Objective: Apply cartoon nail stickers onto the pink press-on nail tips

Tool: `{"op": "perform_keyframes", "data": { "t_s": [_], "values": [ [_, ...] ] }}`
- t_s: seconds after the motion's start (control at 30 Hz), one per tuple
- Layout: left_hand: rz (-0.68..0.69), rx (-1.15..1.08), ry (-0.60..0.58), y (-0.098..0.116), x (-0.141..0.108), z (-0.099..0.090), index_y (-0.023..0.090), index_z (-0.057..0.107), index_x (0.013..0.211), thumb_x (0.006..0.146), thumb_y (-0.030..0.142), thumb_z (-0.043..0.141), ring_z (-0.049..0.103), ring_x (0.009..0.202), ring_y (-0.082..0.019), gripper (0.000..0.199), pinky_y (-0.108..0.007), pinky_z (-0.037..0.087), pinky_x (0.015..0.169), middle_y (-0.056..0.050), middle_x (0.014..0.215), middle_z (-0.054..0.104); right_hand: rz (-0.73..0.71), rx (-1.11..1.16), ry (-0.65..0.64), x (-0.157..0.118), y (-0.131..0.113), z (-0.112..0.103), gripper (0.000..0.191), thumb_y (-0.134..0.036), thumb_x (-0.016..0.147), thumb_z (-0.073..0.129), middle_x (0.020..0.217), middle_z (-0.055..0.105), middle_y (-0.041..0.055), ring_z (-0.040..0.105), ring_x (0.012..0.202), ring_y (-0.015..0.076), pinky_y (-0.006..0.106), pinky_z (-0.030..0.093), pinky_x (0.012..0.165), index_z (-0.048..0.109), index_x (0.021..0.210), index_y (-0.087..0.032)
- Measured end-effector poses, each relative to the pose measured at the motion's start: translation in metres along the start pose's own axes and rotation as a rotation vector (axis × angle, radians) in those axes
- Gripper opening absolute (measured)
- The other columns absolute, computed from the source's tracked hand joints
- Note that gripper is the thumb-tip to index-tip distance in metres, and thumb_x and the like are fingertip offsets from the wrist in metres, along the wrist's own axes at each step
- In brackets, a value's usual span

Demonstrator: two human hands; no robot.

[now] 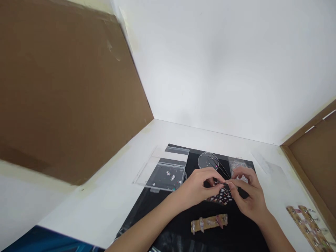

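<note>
My left hand and my right hand meet above a black mat. Each is closed in a pinch, and between them is something small and dark that I cannot make out. Just below the fingertips lies a sheet with many small white and coloured pieces. Behind the hands, thin metal tweezers rest partly over a round clear dish with tiny bits in it. Nearer to me is a tan strip carrying several nail-like pieces, one of them pink.
An open clear plastic box with small white decorations stands at the mat's left. A clear bag lies behind my right hand. More tan strips are at the right. Cardboard and white walls surround the work surface.
</note>
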State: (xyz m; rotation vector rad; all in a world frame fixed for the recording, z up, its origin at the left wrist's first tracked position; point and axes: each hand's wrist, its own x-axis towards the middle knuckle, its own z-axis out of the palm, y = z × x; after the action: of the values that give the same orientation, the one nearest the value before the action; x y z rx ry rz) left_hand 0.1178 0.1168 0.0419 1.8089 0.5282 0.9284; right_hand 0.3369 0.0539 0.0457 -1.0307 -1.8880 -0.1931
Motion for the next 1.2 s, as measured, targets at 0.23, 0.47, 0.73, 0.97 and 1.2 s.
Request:
{"op": "perform_keyframes", "data": {
  "t_s": [0.23, 0.47, 0.73, 0.97, 1.2],
  "values": [
    [-0.001, 0.054, -0.003, -0.001, 0.0, -0.002, 0.02, 0.08, 0.116, 0.098, 0.025, 0.066, 0.065, 0.076, -0.01, 0.023, -0.023, 0.056, 0.072, -0.004, 0.109, 0.079, 0.182, 0.065, 0.052, -0.003, 0.005, 0.002, 0.019, -0.021, 0.105, 0.068, 0.114, 0.069, 0.0079, 0.073, 0.09, 0.0177, 0.033, 0.067, 0.078, 0.084, 0.1, -0.029],
    [-0.129, 0.196, 0.218, -0.015, -0.001, -0.006, 0.014, 0.05, 0.165, 0.104, 0.04, 0.062, 0.041, 0.156, -0.034, 0.068, -0.062, 0.033, 0.131, -0.02, 0.166, 0.051, 0.335, 0.097, 0.072, -0.007, 0.005, 0.005, 0.017, -0.031, 0.11, 0.065, 0.098, 0.076, 0.0056, 0.075, 0.08, 0.018, 0.029, 0.065, 0.067, 0.082, 0.114, -0.027],
    [-0.355, -0.102, -0.057, 0.017, 0.001, 0.002, 0.015, 0.079, 0.102, 0.099, 0.05, 0.067, 0.061, 0.078, -0.018, 0.037, -0.033, 0.051, 0.073, -0.006, 0.087, 0.069, 0.253, 0.109, 0.077, -0.01, -0.004, 0.017, 0.011, -0.03, 0.112, 0.064, 0.086, 0.074, 0.0027, 0.074, 0.07, 0.0165, 0.026, 0.062, 0.059, 0.073, 0.106, -0.025],
    [-0.52, -0.414, -0.173, 0.018, 0.003, 0.005, 0.013, 0.072, 0.097, 0.1, 0.043, 0.068, 0.057, 0.072, -0.01, 0.03, -0.021, 0.047, 0.062, -0.004, 0.091, 0.071, 0.046, 0.021, 0.133, -0.012, -0.008, 0.015, 0.028, -0.006, 0.102, 0.067, 0.097, 0.078, 0.0035, 0.076, 0.085, 0.0184, 0.032, 0.065, 0.075, 0.074, 0.119, -0.027],
    [-0.557, -0.495, -0.15, 0.017, 0.004, 0.003, 0.013, 0.073, 0.097, 0.085, 0.05, 0.084, 0.055, 0.068, -0.009, 0.04, -0.02, 0.044, 0.057, 0.001, 0.077, 0.064, -0.096, -0.022, 0.085, -0.008, -0.007, 0.009, 0.035, -0.003, 0.102, 0.068, 0.098, 0.079, 0.003, 0.076, 0.081, 0.0178, 0.035, 0.065, 0.075, 0.075, 0.125, -0.028]
  ]
}}
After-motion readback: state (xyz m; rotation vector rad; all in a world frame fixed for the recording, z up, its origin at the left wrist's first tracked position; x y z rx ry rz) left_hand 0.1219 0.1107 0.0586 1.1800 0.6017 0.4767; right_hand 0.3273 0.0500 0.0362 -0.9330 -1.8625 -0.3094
